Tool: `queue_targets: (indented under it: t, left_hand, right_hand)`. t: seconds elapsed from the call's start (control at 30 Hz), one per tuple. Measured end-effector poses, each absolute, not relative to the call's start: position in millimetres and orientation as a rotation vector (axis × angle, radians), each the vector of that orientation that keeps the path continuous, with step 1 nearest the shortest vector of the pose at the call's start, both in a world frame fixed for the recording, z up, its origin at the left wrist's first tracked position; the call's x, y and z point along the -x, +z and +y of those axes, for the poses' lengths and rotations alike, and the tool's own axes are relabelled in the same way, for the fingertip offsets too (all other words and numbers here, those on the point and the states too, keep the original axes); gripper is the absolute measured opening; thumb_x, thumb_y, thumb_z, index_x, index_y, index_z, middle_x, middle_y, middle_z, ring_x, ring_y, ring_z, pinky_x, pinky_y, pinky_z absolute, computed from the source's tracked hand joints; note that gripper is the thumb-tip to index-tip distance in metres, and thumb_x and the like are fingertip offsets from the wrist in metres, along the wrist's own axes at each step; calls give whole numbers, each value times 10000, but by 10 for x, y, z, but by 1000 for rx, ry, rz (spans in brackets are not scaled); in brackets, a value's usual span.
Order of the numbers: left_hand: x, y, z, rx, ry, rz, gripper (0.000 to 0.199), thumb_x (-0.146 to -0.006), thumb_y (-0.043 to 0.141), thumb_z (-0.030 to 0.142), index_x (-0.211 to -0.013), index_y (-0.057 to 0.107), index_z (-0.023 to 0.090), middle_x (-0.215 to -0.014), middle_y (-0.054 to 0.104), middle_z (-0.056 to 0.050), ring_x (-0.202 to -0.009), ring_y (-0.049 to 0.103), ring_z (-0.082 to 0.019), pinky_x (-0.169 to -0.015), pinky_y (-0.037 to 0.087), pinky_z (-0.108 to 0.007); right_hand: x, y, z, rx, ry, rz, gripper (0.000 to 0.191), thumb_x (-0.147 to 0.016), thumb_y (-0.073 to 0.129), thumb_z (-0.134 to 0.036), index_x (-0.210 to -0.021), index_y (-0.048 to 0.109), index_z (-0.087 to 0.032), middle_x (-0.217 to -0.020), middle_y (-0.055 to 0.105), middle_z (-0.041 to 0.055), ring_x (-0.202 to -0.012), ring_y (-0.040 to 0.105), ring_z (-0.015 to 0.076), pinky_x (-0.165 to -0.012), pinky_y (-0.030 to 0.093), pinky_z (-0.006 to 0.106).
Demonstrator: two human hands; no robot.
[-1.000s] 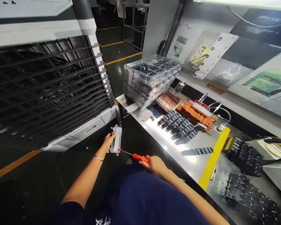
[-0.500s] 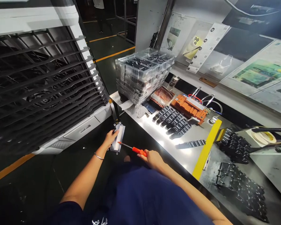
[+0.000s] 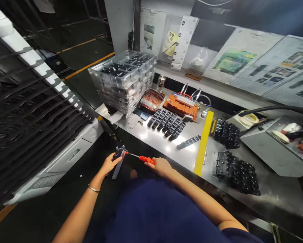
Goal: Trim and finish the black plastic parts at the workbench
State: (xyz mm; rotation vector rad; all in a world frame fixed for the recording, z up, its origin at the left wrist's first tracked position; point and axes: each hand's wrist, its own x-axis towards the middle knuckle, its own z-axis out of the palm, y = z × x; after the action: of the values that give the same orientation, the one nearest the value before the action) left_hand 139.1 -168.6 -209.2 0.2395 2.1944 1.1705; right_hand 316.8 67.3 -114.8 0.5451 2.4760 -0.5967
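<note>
My left hand (image 3: 111,162) is closed on a small black part with a pale, flat, see-through strip (image 3: 118,167) along it, held off the table's front edge above the dark floor. My right hand (image 3: 159,165) grips the orange handle of a screwdriver (image 3: 145,159). Its thin shaft points left, and the orange-red tip meets the upper end of the part, close to my left thumb. Whether the tip presses on the part or only lies beside it, I cannot tell.
On the metal table (image 3: 164,153) lie rows of black parts (image 3: 166,123), an orange fixture (image 3: 182,106), a phone (image 3: 142,114) and a yellow strip (image 3: 204,143). Stacked clear trays (image 3: 125,84) stand at the back left. More black parts (image 3: 237,172) lie right. A large slatted cooler (image 3: 40,135) flanks the left.
My view has swung right, so the table sits further left. The held part has turned in my left hand, showing a narrower side. The screwdriver tip has shifted toward its upper end.
</note>
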Motion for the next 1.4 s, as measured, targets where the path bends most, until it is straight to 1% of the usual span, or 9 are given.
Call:
queue_targets:
  t: [0.23,0.4,0.6,0.77,0.9,1.0,1.1,1.2,1.4]
  left_hand:
    - [-1419,-2181,-1377,-865,227,2315,494,-767,590,210,-1259,542,204,-1174,667,-81,-1098,615,-269,-889,449,-328]
    - [-1927,-1938,-63,-1006,349,2172,517,-795,570,426,-1245,537,174,-1053,707,-105,-959,667,-278,-792,467,-312]
    - [-3354,-1732,1853,-1535,241,2039,363,-817,545,364,-1115,583,159,-972,700,-117,-888,662,-249,-745,468,-306]
    - [-3753,-1914,2700,-1689,244,2123,344,-835,533,316,-1090,601,96,-1213,578,-203,-1183,496,-312,-948,406,-419]
    - [-3697,-2107,2902,-1702,250,2272,399,-840,520,261,-1193,555,78,-1430,399,-229,-1351,287,-368,-1066,241,-582]
    - [-3704,-2197,3002,-1615,249,2417,473,-860,486,248,-1291,479,54,-1455,362,-256,-1342,309,-385,-1012,317,-609]
    - [-3557,-2214,3105,-1533,283,2501,548,-907,411,313,-1374,380,29,-1467,324,-286,-1322,352,-387,-959,402,-568]
    - [-3141,-2215,3061,-1507,314,2551,517,-924,330,225,-1399,347,22,-1465,333,-283,-1356,323,-370,-1027,345,-559]
    - [-2618,-2341,2264,-1716,311,2303,511,-799,383,-7,-1280,515,107,-1376,513,-161,-1327,413,-207,-1081,346,-341]
  right_hand:
    - [-3897,-1217,1199,-585,-796,2280,775,-820,236,-793,-791,691,-166,-801,692,116,-747,663,258,-600,403,280]
    - [-4634,-1359,1507,-778,-797,2137,697,-849,349,-720,-912,706,-125,-895,704,173,-827,675,312,-631,430,309]
    - [-5174,-1561,1607,-936,-840,2133,602,-927,315,-581,-995,692,-117,-1005,704,195,-928,674,338,-709,454,339]
    - [-5522,-1646,1727,-1065,-921,2108,551,-909,333,-576,-960,688,-158,-1008,710,184,-946,672,357,-710,445,351]
    - [-5767,-1691,1801,-1193,-1003,2043,525,-900,325,-586,-928,673,-195,-1005,715,164,-945,672,350,-704,439,353]
    - [-5823,-1700,1840,-1205,-1006,2028,498,-900,328,-569,-929,665,-203,-1015,711,159,-955,667,349,-710,435,354]
    - [-5772,-1660,1890,-1164,-1003,2042,492,-905,335,-555,-933,664,-191,-1012,709,158,-943,668,345,-706,429,347]
    - [-5679,-1599,1951,-1123,-990,2080,504,-904,349,-567,-927,672,-180,-987,713,154,-921,670,334,-695,424,328]
    - [-5554,-1568,2013,-1082,-936,2144,549,-903,361,-599,-955,678,-153,-949,710,140,-866,665,285,-683,407,292]
